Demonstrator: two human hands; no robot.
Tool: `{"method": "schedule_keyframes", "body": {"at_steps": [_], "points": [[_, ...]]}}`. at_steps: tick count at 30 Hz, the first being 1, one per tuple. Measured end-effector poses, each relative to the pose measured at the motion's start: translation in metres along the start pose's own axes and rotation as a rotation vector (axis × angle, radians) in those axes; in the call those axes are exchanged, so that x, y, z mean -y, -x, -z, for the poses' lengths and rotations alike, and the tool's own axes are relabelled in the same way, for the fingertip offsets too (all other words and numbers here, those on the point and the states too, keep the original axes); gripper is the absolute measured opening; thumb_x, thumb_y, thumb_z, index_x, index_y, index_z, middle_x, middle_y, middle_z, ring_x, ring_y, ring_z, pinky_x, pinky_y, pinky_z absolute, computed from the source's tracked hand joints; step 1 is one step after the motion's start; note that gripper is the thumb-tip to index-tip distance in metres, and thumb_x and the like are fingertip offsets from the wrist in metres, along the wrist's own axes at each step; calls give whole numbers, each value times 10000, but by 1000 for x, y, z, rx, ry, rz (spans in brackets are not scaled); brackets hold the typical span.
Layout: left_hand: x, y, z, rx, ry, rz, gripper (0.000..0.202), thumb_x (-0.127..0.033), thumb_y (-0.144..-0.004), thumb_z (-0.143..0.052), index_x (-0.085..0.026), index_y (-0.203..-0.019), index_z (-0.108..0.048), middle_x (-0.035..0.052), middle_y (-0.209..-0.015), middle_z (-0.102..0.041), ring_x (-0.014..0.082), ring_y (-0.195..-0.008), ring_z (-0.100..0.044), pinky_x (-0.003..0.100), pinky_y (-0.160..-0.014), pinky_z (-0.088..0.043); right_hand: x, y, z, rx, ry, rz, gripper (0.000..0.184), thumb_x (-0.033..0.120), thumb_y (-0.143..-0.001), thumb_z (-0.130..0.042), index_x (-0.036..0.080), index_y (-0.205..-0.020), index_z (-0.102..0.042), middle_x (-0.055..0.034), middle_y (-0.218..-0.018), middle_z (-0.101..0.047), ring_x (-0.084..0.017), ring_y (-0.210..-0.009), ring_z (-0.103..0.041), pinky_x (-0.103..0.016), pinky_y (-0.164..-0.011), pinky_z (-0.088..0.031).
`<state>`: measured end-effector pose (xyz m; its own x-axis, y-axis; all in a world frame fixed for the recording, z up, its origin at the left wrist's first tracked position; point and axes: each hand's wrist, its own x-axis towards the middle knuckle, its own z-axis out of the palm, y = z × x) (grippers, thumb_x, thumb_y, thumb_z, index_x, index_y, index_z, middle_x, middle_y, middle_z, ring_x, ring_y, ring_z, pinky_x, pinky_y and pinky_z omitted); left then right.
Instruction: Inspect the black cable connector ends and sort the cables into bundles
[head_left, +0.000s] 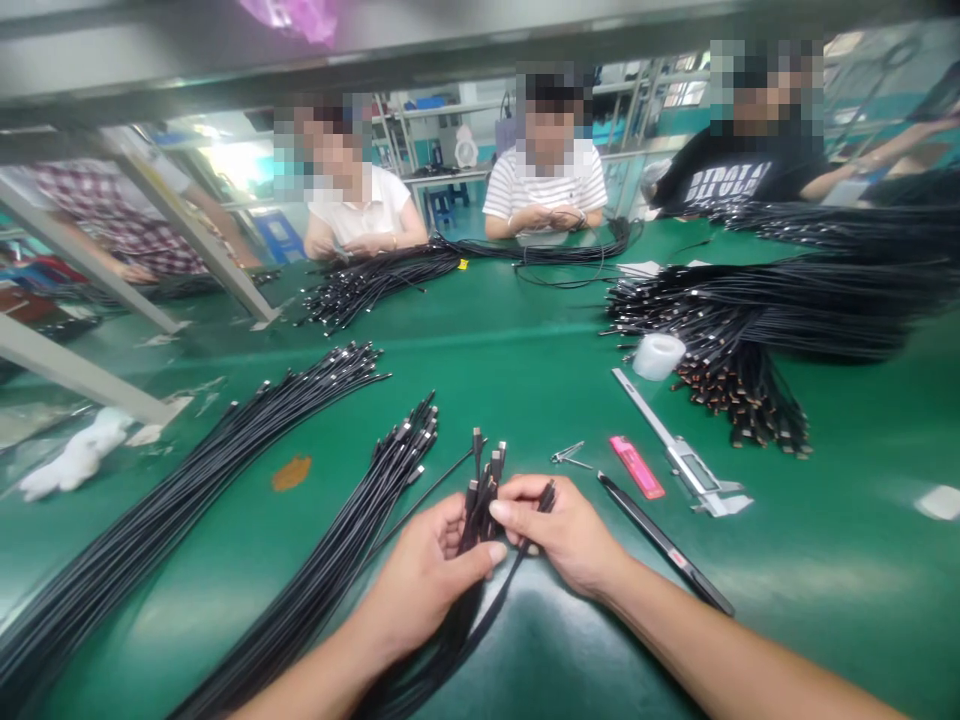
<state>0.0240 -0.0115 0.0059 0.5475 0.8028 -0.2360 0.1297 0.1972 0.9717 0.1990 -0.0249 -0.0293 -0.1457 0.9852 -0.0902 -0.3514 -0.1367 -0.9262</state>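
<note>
My left hand (427,575) and my right hand (559,530) grip a bunch of black USB-type cables (476,515) from either side, with the metal-tipped connectors standing up between my fingers. The cable tails hang down toward the table edge nearest me. Two long bundles of the same cable (322,570) lie on the green mat just left of my left hand. To the right of my right hand lie a long black pen-like tool (664,540), a pink lighter (636,467) and a digital caliper (690,465).
Small metal tweezers (570,456) and a roll of clear tape (658,356) sit nearby. Large black cable heaps (735,320) cover the far right of the green table (525,340). Several co-workers (547,190) sit across it. A white glove (75,455) lies at left, beside metal frame bars (82,375).
</note>
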Motion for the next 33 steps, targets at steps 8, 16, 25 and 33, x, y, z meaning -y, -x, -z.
{"method": "schedule_keyframes", "body": {"at_steps": [8, 16, 25, 33], "points": [[2, 0, 0, -20, 4, -35, 306, -319, -856, -712, -141, -1097, -653, 42, -922, -661, 162, -810, -576, 285, -746, -489, -1, -2, -1, -57, 117, 3, 363, 498, -760, -777, 140, -748, -719, 27, -540, -538, -83, -496, -420, -230, -483, -301], [0, 0, 0, -135, 36, -33, 225, -313, -837, -733, -134, -956, -664, 10, -826, -623, 124, -723, -544, 240, -697, -454, -2, 0, -3, -106, 103, 4, 391, 500, -710, -814, 161, -677, -622, 57, -509, -480, -77, -478, -374, -227, -468, -267], [1, 0, 2, -44, 53, -28, 280, -313, -823, -751, -127, -1005, -646, 17, -863, -612, 127, -735, -533, 251, -696, -457, -2, 0, -1, -81, 92, 56, 398, 480, -740, -800, 169, -660, -565, 50, -571, -499, -83, -529, -403, -230, -520, -320], [2, 1, 1, 23, 23, 0, 299, -351, -853, -721, -135, -1048, -651, 42, -925, -656, 137, -752, -578, 276, -738, -485, -6, 0, 1, -89, 4, 72, 327, 477, -832, -740, 170, -818, -629, 34, -630, -574, -89, -554, -462, -221, -536, -358]]}}
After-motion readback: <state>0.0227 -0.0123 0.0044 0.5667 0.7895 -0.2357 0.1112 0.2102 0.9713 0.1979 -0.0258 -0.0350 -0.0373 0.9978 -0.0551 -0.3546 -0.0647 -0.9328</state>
